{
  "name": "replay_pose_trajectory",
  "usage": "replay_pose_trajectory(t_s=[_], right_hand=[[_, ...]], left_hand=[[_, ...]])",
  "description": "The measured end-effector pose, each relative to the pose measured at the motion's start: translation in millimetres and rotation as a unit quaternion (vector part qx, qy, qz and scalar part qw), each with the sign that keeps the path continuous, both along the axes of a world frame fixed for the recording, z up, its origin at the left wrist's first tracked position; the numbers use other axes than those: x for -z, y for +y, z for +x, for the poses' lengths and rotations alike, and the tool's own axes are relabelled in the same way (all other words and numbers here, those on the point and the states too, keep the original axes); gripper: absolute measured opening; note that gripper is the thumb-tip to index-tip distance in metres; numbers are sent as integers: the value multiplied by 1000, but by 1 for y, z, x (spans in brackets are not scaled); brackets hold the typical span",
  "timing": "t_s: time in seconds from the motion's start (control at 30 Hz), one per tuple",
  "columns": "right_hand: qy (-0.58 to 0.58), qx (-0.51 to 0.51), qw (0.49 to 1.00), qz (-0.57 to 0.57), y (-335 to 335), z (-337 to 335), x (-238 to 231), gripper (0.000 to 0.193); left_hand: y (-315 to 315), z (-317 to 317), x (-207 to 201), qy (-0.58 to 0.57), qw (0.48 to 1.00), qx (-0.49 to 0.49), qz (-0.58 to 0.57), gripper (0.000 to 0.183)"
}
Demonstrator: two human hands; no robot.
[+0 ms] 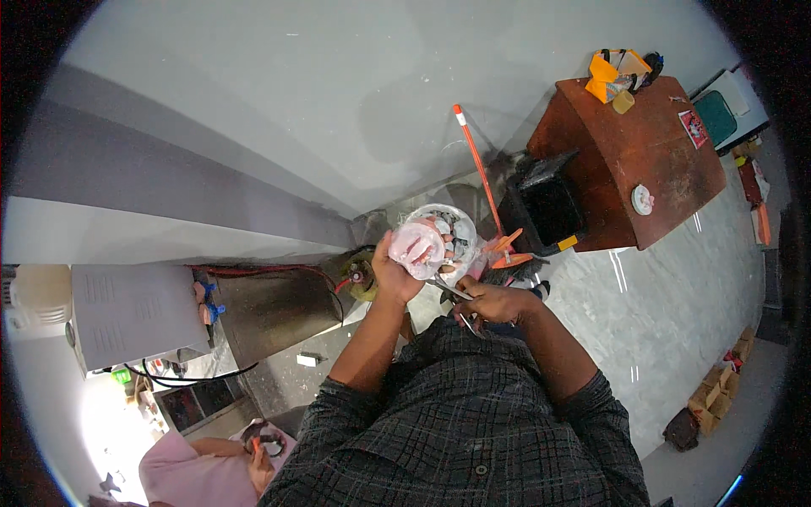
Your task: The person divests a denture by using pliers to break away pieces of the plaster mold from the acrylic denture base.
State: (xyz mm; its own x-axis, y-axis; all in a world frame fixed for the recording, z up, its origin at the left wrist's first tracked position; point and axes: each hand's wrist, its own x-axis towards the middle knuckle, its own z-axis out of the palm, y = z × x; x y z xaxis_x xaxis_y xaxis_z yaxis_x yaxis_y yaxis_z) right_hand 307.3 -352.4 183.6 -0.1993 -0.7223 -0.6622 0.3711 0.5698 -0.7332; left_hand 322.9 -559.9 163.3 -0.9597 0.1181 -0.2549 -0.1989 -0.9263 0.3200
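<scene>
My left hand is closed around the edge of a round, pale pink and white piece like a plaster cast, with ridged pink marks in its middle. My right hand grips a silver metal hand tool. Its tip meets the lower right edge of the cast; a second silver part shows below the fingers, and its exact kind is hard to tell. Directly beneath the cast stands a white bucket holding whitish and grey chunks, partly hidden by the cast.
An open black bin stands right of the bucket, near an orange-handled pole. The brown table beyond carries a yellow bag and another pinkish cast. Left is a grey metal cabinet; at lower left another person holds something.
</scene>
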Motion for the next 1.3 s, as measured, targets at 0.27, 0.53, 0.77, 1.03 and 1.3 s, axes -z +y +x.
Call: replay_pose_trajectory(t_s=[0.27,0.53,0.77,1.03,1.3], right_hand=[[8,33,999,7,-8,-2,-3,48],[-27,36,999,2,-8,-1,-5,47],[-153,100,974,-132,11,8,-12,63],[-222,114,955,-157,28,16,-7,78],[-258,128,951,-117,24,5,-13,78]], left_hand=[[4,-2,33,31,980,-98,-168,65],[10,-6,9,48,971,-135,-191,64],[-1,-9,5,-71,992,-59,-81,68],[2,-19,8,-90,987,22,-131,96],[15,-23,-8,-139,984,88,-71,99]])
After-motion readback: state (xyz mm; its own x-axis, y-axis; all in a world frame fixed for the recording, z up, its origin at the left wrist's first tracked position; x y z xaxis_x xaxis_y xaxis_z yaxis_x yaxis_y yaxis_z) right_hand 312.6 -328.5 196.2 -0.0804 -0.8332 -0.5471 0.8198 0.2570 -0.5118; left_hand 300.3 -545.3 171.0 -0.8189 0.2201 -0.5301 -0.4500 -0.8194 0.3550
